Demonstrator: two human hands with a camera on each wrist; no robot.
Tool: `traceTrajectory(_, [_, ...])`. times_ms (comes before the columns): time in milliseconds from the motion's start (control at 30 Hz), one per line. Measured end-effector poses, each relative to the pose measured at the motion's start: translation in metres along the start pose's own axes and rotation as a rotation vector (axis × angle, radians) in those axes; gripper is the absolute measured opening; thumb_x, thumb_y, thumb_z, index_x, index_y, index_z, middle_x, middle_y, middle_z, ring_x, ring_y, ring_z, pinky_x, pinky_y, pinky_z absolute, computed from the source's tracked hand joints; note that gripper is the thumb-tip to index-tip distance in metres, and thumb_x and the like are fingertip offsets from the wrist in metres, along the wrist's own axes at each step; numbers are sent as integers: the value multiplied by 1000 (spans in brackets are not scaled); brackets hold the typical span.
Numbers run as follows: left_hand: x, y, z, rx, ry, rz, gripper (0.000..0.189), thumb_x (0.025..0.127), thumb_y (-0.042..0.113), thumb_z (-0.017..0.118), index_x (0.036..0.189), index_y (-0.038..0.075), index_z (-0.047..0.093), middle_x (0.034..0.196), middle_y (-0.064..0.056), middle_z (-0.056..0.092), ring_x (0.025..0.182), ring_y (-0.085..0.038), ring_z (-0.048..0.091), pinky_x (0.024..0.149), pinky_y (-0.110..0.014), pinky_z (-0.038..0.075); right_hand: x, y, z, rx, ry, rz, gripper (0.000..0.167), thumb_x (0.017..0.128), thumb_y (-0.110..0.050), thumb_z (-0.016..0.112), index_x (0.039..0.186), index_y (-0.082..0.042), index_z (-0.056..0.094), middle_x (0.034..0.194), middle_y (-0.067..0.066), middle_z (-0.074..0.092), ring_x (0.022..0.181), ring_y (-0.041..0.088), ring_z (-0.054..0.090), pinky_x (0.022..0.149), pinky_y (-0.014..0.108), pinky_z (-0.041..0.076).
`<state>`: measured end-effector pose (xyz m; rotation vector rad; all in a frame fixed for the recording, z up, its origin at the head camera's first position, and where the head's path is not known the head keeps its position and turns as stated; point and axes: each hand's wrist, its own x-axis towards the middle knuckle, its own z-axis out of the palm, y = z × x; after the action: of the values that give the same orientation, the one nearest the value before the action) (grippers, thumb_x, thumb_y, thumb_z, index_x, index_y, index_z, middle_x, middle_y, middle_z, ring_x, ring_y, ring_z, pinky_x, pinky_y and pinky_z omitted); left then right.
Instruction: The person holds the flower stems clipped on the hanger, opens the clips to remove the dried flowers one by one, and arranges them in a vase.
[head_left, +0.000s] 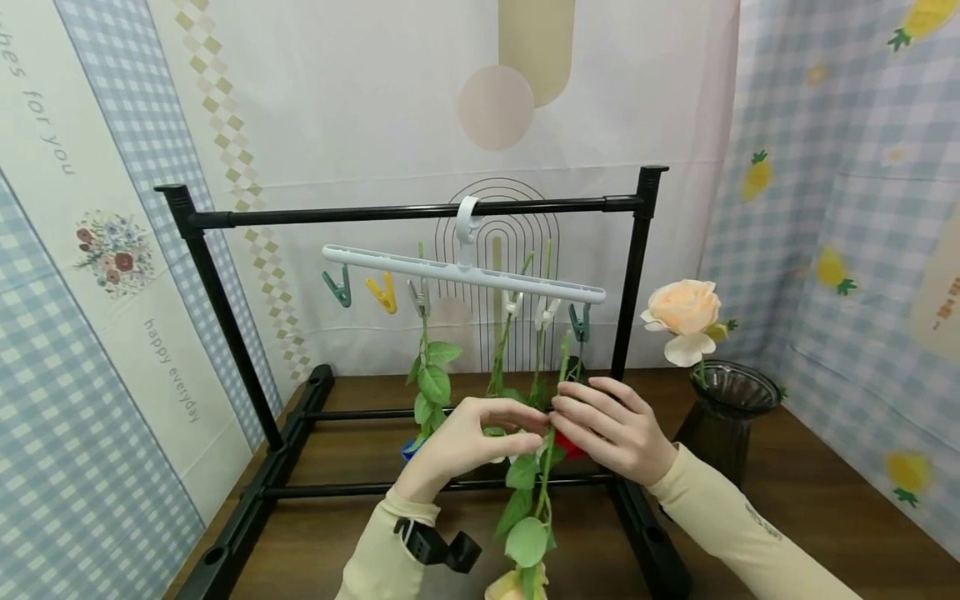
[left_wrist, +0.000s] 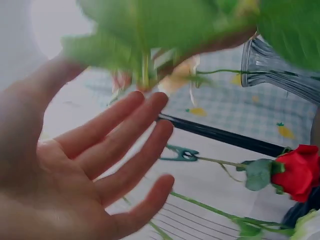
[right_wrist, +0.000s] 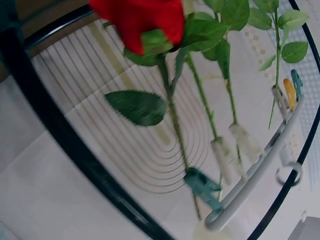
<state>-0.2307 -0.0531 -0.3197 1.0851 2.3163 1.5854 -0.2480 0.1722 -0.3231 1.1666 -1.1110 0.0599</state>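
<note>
Fingers of the right hand (head_left: 611,425) pinch one yellow rose (head_left: 527,540) by its stem, below the hanger's right half; the left hand (head_left: 472,437) is wide, its fingertips near that stem. This long rose goes almost straight up and down, bloom down, stem tip up. Under the hanger (head_left: 420,267) are six clips (head_left: 382,293); four hold stems (head_left: 424,333). One vase (head_left: 720,433) with one peach rose (head_left: 682,312) stands right of the hanger.
</note>
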Motion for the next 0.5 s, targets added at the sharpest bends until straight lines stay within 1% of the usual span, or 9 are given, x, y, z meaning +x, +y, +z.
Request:
traceTrajectory(67, [3, -8, -2, -82, -12, 13, 35, 95, 29, 63, 126, 14, 65, 117, -12, 70, 110, -21, 64, 96, -38, 50, 2, 1, -5, 4, 14, 32, 20, 96, -4, 57, 84, -5, 73, 83, 11, 73, 78, 25, 67, 77, 39, 46])
traceTrajectory(167, [8, -21, -1, -169, -16, 4, 39, 98, 31, 58, 132, 14, 59, 118, -17, 69, 113, -24, 64, 99, -38, 49, 2, 3, -12, 8, 24, 83, 22, 96, -3, 56, 81, -4, 72, 80, 13, 72, 76, 28, 66, 75, 40, 44])
traceTrajectory(267, [16, -31, 5, -179, 1, -17, 41, 99, 35, 54, 135, 15, 57, 117, -21, 68, 112, -24, 65, 99, -35, 49, 0, 5, -19, 5, 43, 138, 21, 95, -2, 57, 81, -3, 72, 79, 15, 71, 74, 30, 65, 72, 40, 42])
traceTrajectory(367, [26, -36, 15, -161, 21, -21, 40, 100, 33, 53, 134, 12, 58, 114, -23, 68, 108, -26, 66, 97, -38, 50, -2, 9, -24, -15, 94, 196, 18, 93, -3, 59, 81, -3, 72, 77, 16, 71, 71, 31, 64, 68, 40, 41])
traceTrajectory(433, [33, -39, 25, -170, 36, -34, 39, 100, 30, 54, 132, 10, 59, 114, -23, 68, 106, -26, 67, 94, -38, 52, -3, 13, -26, -26, 140, 237, 16, 92, -4, 62, 80, -1, 73, 76, 17, 70, 70, 32, 63, 68, 40, 41])
traceTrajectory(500, [40, -41, 39, -168, 55, -62, 36, 98, 29, 57, 130, 12, 61, 113, -19, 70, 101, -21, 68, 90, -35, 53, -4, 15, -30, -34, 183, 286, 17, 91, -5, 64, 79, 1, 73, 75, 19, 70, 71, 32, 63, 68, 38, 41])
